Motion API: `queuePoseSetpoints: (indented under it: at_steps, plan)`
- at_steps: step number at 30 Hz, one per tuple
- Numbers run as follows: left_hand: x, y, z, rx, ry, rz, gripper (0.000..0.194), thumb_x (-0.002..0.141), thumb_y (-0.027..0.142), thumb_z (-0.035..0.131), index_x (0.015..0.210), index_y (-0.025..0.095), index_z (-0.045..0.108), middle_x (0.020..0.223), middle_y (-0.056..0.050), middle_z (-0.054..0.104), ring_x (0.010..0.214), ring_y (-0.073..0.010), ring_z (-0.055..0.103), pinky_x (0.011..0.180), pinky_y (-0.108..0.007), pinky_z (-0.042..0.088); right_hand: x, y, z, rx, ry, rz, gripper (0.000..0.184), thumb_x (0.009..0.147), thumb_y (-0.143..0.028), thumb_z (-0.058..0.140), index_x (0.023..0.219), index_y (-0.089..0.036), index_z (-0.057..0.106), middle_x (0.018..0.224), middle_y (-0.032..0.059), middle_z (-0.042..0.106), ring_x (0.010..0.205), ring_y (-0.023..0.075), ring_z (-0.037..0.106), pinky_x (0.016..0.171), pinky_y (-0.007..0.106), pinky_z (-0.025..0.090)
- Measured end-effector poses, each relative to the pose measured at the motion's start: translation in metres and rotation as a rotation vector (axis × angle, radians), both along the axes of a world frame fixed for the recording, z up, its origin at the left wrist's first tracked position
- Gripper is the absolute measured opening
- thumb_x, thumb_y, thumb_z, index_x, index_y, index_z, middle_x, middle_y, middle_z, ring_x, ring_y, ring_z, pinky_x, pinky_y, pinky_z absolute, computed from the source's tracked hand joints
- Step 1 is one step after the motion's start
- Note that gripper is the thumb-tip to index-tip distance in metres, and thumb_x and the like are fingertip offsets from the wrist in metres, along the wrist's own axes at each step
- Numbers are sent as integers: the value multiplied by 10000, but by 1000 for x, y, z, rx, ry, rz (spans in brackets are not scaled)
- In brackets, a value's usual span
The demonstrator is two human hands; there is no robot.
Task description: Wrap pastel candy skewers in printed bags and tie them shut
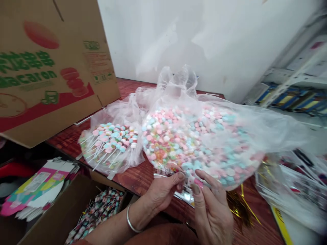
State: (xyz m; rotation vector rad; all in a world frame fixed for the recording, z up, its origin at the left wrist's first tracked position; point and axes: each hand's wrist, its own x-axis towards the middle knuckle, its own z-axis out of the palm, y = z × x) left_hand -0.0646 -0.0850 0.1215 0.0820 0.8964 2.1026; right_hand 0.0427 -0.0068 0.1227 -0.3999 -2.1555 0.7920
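My left hand point(167, 189), a silver bangle on its wrist, pinches a clear, shiny plastic wrapper point(185, 196) with print at its upper left. Close beside it, my right hand point(212, 207) has thumb and fingers closed at the wrapper's other side. A small pink piece point(198, 182) shows by its fingertips; its kind is unclear. Just beyond both hands lies a big clear bag point(199, 143) of pink, blue, white and orange round candies. Left of that, a smaller open bag point(112, 146) holds candy skewers on white sticks.
A tall printed carton point(84, 61) stands on the red-brown wooden table point(138, 180) at left. Below the table edge sit a carton of stick candies point(102, 207) and printed cards point(41, 187). Gold ties point(238, 207) and plastic packs point(293, 187) lie at right, near a shelf point(296, 80).
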Motion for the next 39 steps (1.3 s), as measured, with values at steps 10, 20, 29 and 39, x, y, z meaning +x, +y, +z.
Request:
queuePoseSetpoints:
  at_steps: [10,20,29,39]
  plan:
    - [-69,-93,-13,-17,-92,577,448,517,211,955,744,147,575,633,73,527,469,-11,377,442,-145,302,-88,-32,27,-452,-55,338,263,970,-398,534,1012,-257,752,1135,59,724,1127,250,633,976,371,489]
    - [-114,-193,-12,146,16,900,375,623,175,915,718,144,553,574,84,457,451,-21,420,424,-150,378,-287,-151,4,-1628,-565,645,309,992,-391,486,808,-156,565,673,67,707,429,124,604,402,235,496]
    - [-136,-189,-14,258,-122,826,392,619,32,862,704,156,501,600,84,435,476,-29,429,436,-156,384,-255,-137,-3,-1484,-409,552,179,837,-306,653,716,-202,570,560,-51,588,488,115,562,455,201,469]
    - [-139,-119,-1,234,-230,658,286,750,105,810,736,152,528,614,81,452,457,-15,388,441,-145,342,-83,2,8,-386,-264,467,261,902,-463,609,1035,-297,760,571,-11,599,510,163,576,483,220,472]
